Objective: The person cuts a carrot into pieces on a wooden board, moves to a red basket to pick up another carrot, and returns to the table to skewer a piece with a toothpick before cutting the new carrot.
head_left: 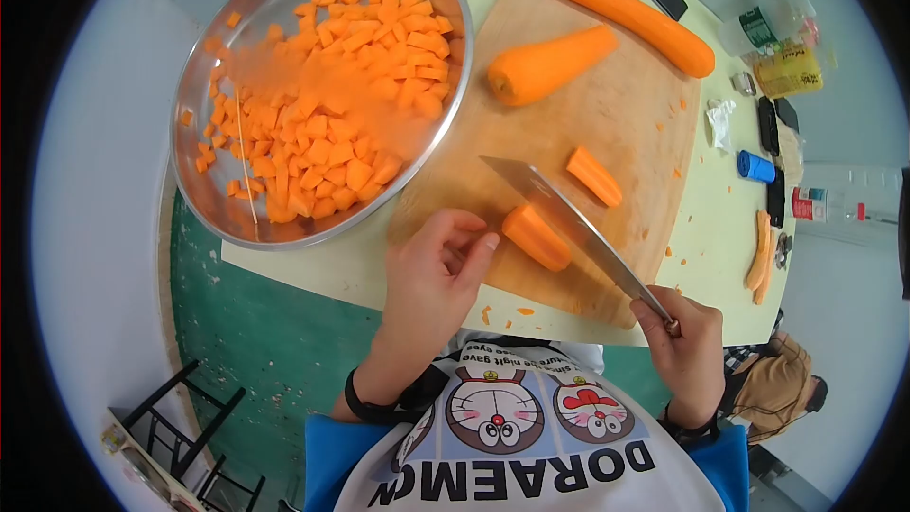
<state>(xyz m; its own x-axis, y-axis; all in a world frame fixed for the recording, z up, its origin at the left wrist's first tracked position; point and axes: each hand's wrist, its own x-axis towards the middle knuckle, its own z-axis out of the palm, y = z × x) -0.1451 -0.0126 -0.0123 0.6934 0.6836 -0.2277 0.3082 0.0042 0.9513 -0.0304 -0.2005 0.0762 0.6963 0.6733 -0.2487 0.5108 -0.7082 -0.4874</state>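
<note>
My right hand point(684, 334) is wrapped round the handle of a kitchen knife point(580, 228), whose blade slants up and left over the wooden cutting board point(455, 175). Under the blade's left side lies a cut carrot piece point(536, 238); a second cut piece point(595, 176) rests on its other side. My left hand point(438, 261) is loosely curled at the board's lower left edge, beside the nearer piece, with nothing in it. Its thumb stands slightly apart from the fingers. Farther up the board are a thick peeled carrot point(550, 64) and a long whole carrot point(630, 24).
A round metal tray point(180, 123) of diced carrot point(332, 95) stands left of the board, with a thin stick point(245, 156) lying in it. Along the table's right side are a blue roll point(755, 166), a crumpled tissue point(720, 123), plastic packaging and carrot peelings point(759, 256). Another person point(773, 384) is at lower right.
</note>
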